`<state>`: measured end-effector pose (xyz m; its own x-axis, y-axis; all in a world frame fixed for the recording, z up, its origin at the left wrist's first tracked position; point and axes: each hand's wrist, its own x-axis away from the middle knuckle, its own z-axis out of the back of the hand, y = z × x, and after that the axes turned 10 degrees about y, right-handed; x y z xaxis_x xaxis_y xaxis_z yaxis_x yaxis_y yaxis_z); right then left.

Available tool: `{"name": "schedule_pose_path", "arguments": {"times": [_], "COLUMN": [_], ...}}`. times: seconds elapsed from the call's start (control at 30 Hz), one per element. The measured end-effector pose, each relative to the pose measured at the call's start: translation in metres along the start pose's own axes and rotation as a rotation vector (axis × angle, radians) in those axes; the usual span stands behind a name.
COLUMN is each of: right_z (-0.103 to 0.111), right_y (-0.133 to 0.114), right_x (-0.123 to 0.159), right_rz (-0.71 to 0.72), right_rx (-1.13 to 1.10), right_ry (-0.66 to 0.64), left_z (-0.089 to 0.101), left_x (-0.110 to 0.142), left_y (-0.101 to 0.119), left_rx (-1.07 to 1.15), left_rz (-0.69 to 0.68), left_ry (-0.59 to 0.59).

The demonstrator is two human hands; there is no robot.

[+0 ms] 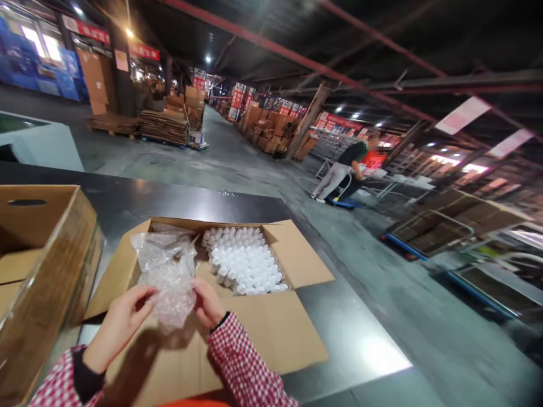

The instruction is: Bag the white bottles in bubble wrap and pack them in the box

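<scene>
Both hands pinch a crumpled sheet of clear bubble wrap above the near flap of the open brown cardboard box, left hand and right hand each clamped on one side of it. Rows of white plastic bottles fill the box's right half. A second brown carton stands just beside its left flap, while the dark desk lies bare out to its right edge.

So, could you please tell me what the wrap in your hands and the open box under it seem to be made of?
The wrap looks like clear plastic bubble film: see-through, glossy, dimpled. The open box looks like plain brown corrugated cardboard, matte, with folded-out flaps. Both guesses rest on look alone.
</scene>
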<state>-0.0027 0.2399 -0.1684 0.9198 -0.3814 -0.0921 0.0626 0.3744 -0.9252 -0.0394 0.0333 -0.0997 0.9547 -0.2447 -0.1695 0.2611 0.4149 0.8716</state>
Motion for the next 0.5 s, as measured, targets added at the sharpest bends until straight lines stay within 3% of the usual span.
{"name": "schedule_pose_path", "arguments": {"times": [0.1, 0.23, 0.37, 0.5], "right_z": [0.035, 0.067, 0.065, 0.056], "right_y": [0.019, 0.045, 0.065, 0.074], "right_x": [-0.034, -0.069, -0.073, -0.070], "right_rz": [-0.026, -0.068, -0.042, 0.020], "right_rx": [0.254, 0.623, 0.844, 0.873], "right_ry": [0.067, 0.242, 0.258, 0.204], "left_z": [0.002, -0.008, -0.015, -0.019], "left_x": [0.000, -0.002, -0.008, -0.012], "left_y": [-0.009, -0.002, 0.002, -0.006], "left_rx": [-0.150, -0.272, -0.307, -0.253], "left_rz": [-0.069, -0.061, -0.027, -0.032], "left_ry": [-0.025, -0.094, -0.129, -0.055]}}
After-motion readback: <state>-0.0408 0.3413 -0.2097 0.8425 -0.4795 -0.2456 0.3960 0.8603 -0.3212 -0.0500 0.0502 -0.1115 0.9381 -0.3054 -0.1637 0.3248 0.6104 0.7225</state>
